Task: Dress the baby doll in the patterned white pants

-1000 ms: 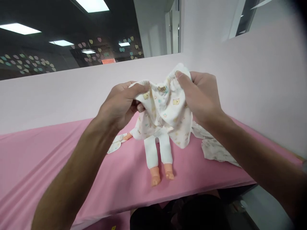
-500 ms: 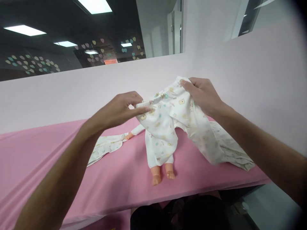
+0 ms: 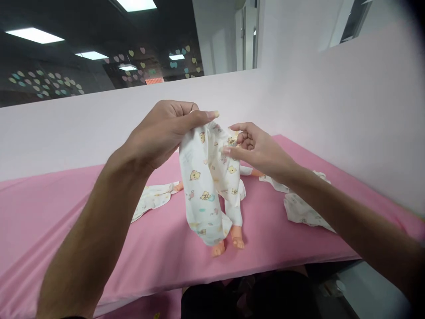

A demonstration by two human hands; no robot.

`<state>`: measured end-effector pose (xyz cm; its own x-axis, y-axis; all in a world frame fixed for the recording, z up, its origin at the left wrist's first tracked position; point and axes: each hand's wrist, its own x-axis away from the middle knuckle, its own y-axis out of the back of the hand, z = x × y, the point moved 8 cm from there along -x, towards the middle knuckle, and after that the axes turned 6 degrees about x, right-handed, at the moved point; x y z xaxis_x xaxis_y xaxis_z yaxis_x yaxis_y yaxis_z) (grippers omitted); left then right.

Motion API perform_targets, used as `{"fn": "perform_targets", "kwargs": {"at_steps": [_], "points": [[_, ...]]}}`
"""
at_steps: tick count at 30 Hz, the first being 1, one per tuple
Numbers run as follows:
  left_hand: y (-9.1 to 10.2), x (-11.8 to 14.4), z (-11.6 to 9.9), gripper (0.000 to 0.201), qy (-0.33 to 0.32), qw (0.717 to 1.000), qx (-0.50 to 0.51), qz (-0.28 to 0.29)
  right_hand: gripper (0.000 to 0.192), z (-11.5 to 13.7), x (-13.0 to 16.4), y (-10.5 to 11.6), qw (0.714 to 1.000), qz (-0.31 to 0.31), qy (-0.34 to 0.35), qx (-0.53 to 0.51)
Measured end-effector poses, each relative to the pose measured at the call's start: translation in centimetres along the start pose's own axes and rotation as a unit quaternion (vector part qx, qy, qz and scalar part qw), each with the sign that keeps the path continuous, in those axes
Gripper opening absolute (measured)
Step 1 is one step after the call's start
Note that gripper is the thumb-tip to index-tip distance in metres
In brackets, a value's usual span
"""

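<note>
White printed baby trousers [image 3: 206,186] hang, pinched in left hand [image 3: 162,133] fingers; right hand [image 3: 255,148] fingers half-open, touching waistband.

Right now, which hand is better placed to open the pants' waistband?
Probably the right hand: its fingertips sit loosely at the top edge of the pants, free to move. The left hand is clamped on them, bearing their hanging weight.

Soft matt printed cloth in the baby trousers [image 3: 206,186] pinched by the left hand [image 3: 166,130] — beneath them smooth, faintly glossy plastic feet of the doll [image 3: 232,239] — under both hands a matt, smooth pink tablecloth [image 3: 66,221].
</note>
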<state>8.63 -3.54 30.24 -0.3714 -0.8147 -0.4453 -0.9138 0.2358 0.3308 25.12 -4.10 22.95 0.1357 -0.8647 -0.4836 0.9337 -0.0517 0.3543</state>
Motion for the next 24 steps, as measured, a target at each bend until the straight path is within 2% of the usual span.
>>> {"fn": "perform_targets", "kwargs": {"at_steps": [4, 8, 10, 12, 14, 17, 18, 20, 23, 24], "points": [[0.9, 1.0, -0.4, 0.043, -0.029, 0.997, -0.060, 0.026, 0.032, -1.2, -0.4, -0.2, 0.996, 0.091, -0.006, 0.017], [3.5, 1.5, 0.5, 0.044, -0.017, 0.992, -0.121, -0.004, 0.031, -1.0, -1.5, 2.1, 0.997, 0.081, -0.006, -0.017], [4.4, 1.2, 1.1, 0.044, -0.011, 0.992, -0.125, -0.026, 0.031, -0.6, -2.1, 3.4, 0.999, 0.052, -0.006, -0.014], [4.4, 0.8, 1.8, 0.043, 0.000, 0.994, -0.102, -0.035, 0.034, -0.1, -2.8, 4.2, 1.000, 0.007, -0.004, 0.010], [3.3, 0.2, 2.4, 0.040, 0.018, 0.998, -0.053, -0.028, 0.037, 0.7, -3.4, 4.6, 0.998, -0.056, 0.007, 0.037], [0.4, -0.1, 2.4, 0.037, 0.030, 0.999, 0.043, -0.007, 0.038, 2.4, -3.5, 4.3, 0.984, -0.164, 0.016, 0.063], [-0.6, 0.0, 2.2, 0.036, 0.028, 0.997, 0.071, 0.000, 0.036, 3.0, -3.3, 3.9, 0.982, -0.179, 0.016, 0.061], [-2.2, 0.6, 1.6, 0.033, 0.020, 0.994, 0.108, 0.007, 0.029, 4.1, -2.8, 2.2, 0.989, -0.143, 0.024, 0.022], [-3.1, 1.5, 0.9, 0.032, -0.004, 0.991, 0.137, -0.006, 0.014, 5.1, -1.8, -0.4, 0.996, -0.007, 0.054, -0.072], [-3.0, 1.8, 0.7, 0.033, -0.010, 0.990, 0.139, -0.012, 0.017, 5.2, -1.5, -0.7, 0.994, 0.021, 0.065, -0.090]]}}
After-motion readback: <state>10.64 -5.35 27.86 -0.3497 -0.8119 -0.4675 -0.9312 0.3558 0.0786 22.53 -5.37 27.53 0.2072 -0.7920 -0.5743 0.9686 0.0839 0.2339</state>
